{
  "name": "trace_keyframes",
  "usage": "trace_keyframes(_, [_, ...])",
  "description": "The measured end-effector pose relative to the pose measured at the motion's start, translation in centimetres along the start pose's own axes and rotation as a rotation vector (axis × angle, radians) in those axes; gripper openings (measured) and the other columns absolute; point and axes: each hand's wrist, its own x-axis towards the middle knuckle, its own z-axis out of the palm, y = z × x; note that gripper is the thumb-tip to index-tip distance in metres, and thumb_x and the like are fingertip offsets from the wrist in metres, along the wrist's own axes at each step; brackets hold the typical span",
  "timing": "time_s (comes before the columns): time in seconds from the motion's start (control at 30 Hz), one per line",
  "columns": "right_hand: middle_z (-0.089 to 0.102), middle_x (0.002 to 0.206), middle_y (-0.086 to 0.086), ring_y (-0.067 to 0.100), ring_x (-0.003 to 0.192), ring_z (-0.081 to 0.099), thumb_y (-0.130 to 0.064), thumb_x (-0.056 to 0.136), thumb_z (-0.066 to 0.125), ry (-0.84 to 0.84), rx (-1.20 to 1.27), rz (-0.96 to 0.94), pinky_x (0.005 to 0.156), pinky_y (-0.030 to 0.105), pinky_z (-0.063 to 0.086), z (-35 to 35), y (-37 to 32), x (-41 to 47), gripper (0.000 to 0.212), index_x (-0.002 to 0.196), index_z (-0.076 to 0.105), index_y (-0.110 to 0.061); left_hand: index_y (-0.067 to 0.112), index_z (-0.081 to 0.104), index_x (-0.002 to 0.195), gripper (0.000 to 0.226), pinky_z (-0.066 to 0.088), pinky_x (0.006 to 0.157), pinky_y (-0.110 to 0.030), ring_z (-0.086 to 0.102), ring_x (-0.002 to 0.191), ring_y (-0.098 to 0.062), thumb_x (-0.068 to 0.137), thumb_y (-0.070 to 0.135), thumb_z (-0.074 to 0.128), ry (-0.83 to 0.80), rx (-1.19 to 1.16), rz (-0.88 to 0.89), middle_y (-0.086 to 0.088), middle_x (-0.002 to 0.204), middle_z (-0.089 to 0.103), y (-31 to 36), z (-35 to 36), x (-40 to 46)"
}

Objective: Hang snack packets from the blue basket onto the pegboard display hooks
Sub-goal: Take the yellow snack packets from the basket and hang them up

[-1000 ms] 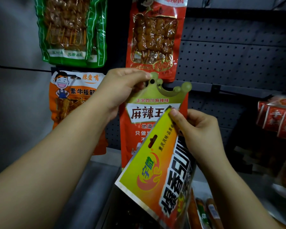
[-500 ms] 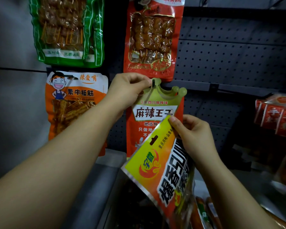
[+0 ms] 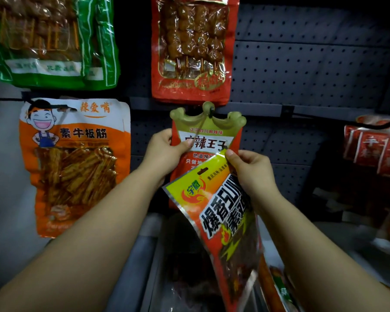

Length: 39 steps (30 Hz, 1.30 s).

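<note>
A dark grey perforated metal pegboard carries hanging snack packets: a green skewer packet upper left, a red skewer packet beside it, an orange-and-white packet lower left, a crown-topped red packet centre on a hook, red packets far right.

I am watching through one head-worn camera; it is facing forward and slightly down, sitting close to the pegboard, forearms reaching in from below.
</note>
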Motion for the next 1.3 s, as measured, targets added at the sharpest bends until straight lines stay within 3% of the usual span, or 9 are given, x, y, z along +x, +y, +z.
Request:
trace_keyframes(0.43, [0.075,0.087,0.002,0.019,0.082,0.072,-0.035,0.091,0.062,0.072,-0.137,-0.037,0.079,0.039,0.059,0.5,0.8,2.2,0.026,0.101,0.072,-0.013,0.016,0.068,0.091,0.011,0.055,0.065,-0.024,0.066,0.072,-0.011,0.081,0.016,0.072,0.048,-0.014,-0.045,-0.004,0.087,0.07,-1.6,0.9,3.3])
trace_keyframes(0.5, [0.074,0.09,0.003,0.018,0.082,0.072,-0.035,0.09,0.063,0.105,-0.117,-0.031,0.081,0.04,0.058,0.2,1.4,1.9,0.028,0.105,0.071,-0.013,0.018,0.066,0.092,0.013,0.055,0.065,-0.025,0.067,0.074,-0.013,0.08,0.016,0.073,0.054,0.003,-0.036,-0.006,0.092,0.071,-1.7,0.7,3.2])
trace_keyframes(0.6, [0.075,0.084,0.001,0.017,0.079,0.071,-0.034,0.09,0.063,0.169,-0.107,-0.038,0.079,0.04,0.058,-0.5,2.1,1.4,0.018,0.088,0.072,-0.019,0.018,0.053,0.106,0.038,0.055,0.08,-0.036,0.064,0.095,-0.023,0.076,0.019,0.077,0.094,0.09,0.014,-0.011,0.114,0.061,-1.7,0.5,2.6])
trace_keyframes(0.67, [0.073,0.074,-0.003,0.013,0.072,0.07,-0.036,0.09,0.062,0.218,-0.098,-0.053,0.068,0.034,0.056,-1.0,2.3,0.9,0.024,0.074,0.07,-0.021,0.02,0.045,0.111,0.051,0.052,0.078,-0.028,0.059,0.096,-0.017,0.074,0.023,0.079,0.164,0.169,0.124,-0.007,0.119,0.051,-1.5,0.2,1.6])
trace_keyframes(0.73, [0.069,0.066,-0.007,0.005,0.062,0.064,-0.038,0.09,0.062,0.283,-0.083,-0.092,0.059,0.023,0.049,-1.7,2.1,0.3,0.028,0.068,0.066,-0.022,0.026,0.042,0.104,0.045,0.044,0.066,-0.011,0.053,0.084,-0.005,0.075,0.026,0.077,0.223,0.197,0.228,0.002,0.109,0.048,-0.8,0.1,0.0])
trace_keyframes(0.9, [0.06,0.066,-0.012,-0.001,0.063,0.055,-0.029,0.095,0.055,0.443,-0.104,-0.285,0.059,0.02,0.041,-3.9,0.3,-1.7,0.024,0.071,0.057,-0.028,0.026,0.06,0.08,0.01,0.043,0.058,-0.007,0.058,0.063,0.008,0.082,0.023,0.07,-0.076,-0.06,0.17,0.016,0.069,0.064,1.6,1.6,-5.1])
trace_keyframes(1.07, [0.056,0.068,-0.012,-0.007,0.059,0.051,-0.023,0.097,0.052,0.476,-0.001,-0.411,0.055,0.007,0.038,-6.6,-1.7,-5.1,0.022,0.076,0.056,-0.031,0.03,0.063,0.093,0.022,0.051,0.062,-0.011,0.064,0.076,0.008,0.079,0.018,0.073,-0.177,-0.003,0.181,0.011,0.092,0.067,4.5,3.9,-8.1])
trace_keyframes(1.17, [0.057,0.069,-0.01,-0.005,0.061,0.052,-0.021,0.096,0.053,0.406,0.027,-0.49,0.058,0.009,0.04,-8.8,-2.5,-7.3,0.017,0.081,0.056,-0.029,0.029,0.068,0.083,0.015,0.055,0.067,-0.017,0.067,0.076,0.001,0.077,0.016,0.075,-0.171,0.026,0.189,0.01,0.082,0.071,6.2,4.7,-9.2])
trace_keyframes(1.3, [0.061,0.066,-0.013,-0.006,0.06,0.055,-0.023,0.089,0.065,0.306,0.053,-0.556,0.058,0.009,0.042,-12.3,-3.3,-9.0,0.013,0.081,0.055,-0.024,0.027,0.069,0.078,0.014,0.047,0.055,-0.01,0.064,0.064,0.004,0.072,0.017,0.077,-0.196,-0.026,0.252,0.016,0.069,0.07,8.2,6.2,-10.4])
